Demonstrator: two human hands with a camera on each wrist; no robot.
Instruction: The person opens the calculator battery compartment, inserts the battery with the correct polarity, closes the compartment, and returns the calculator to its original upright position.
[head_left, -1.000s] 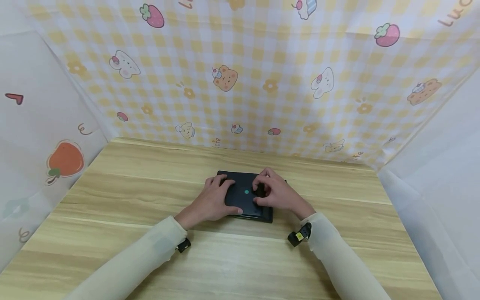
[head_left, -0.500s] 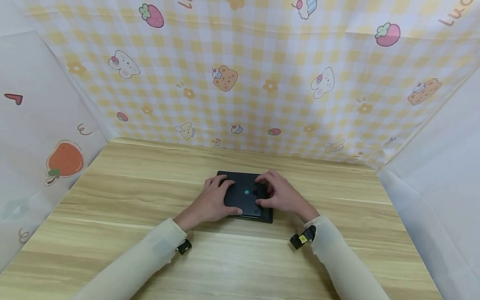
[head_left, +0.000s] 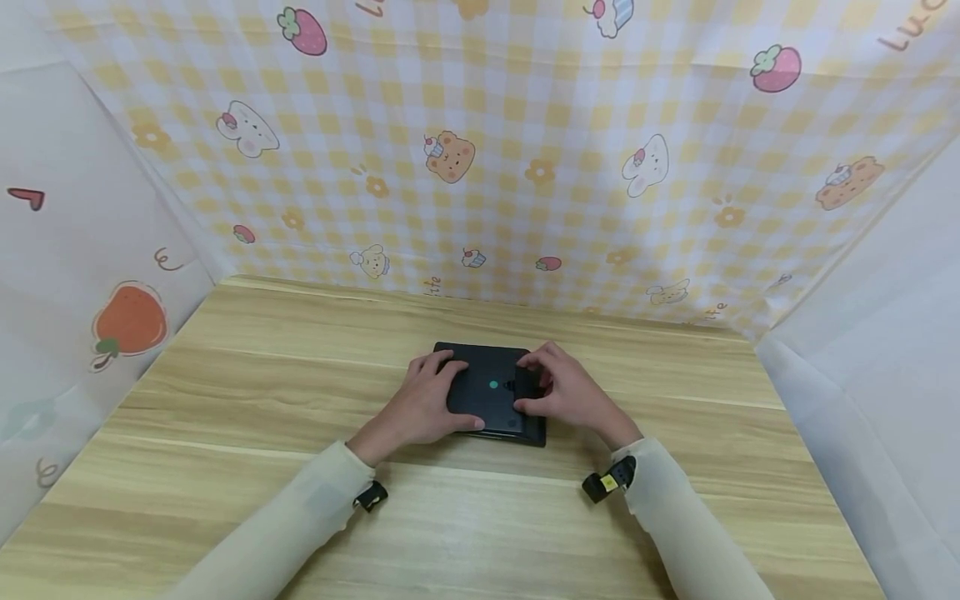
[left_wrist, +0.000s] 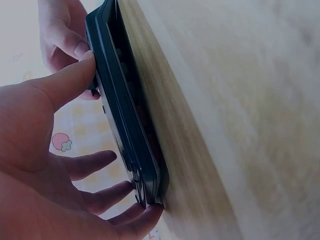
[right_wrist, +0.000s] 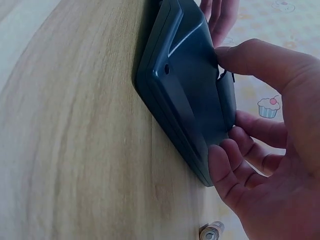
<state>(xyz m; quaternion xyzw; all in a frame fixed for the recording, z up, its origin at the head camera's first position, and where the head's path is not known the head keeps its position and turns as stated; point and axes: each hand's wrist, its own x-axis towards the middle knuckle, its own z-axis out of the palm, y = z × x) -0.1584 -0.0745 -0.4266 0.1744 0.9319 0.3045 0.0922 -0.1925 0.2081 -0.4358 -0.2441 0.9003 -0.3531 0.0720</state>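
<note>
A black calculator (head_left: 480, 400) lies face down on the wooden table, a small green dot on its back; some keys (left_wrist: 141, 116) show beneath it in the left wrist view. My left hand (head_left: 427, 400) grips its left part, thumb (left_wrist: 75, 75) on the near edge and fingers around the far left corner. At the right end, my right hand (head_left: 562, 392) pinches the dark battery cover (right_wrist: 227, 100) between thumb and fingers. A small clip (head_left: 509, 386) shows at the cover's left side. Part of the cover is hidden under the right fingers.
A battery (right_wrist: 212, 231) lies on the table beyond the right hand in the right wrist view. Behind the table (head_left: 300, 400) hangs a yellow checked cloth (head_left: 510, 217), with white cloth (head_left: 67, 250) at the left side.
My right hand has shifted slightly right, and the clip beside the battery cover has come into sight. The left hand and the calculator stay in place.
</note>
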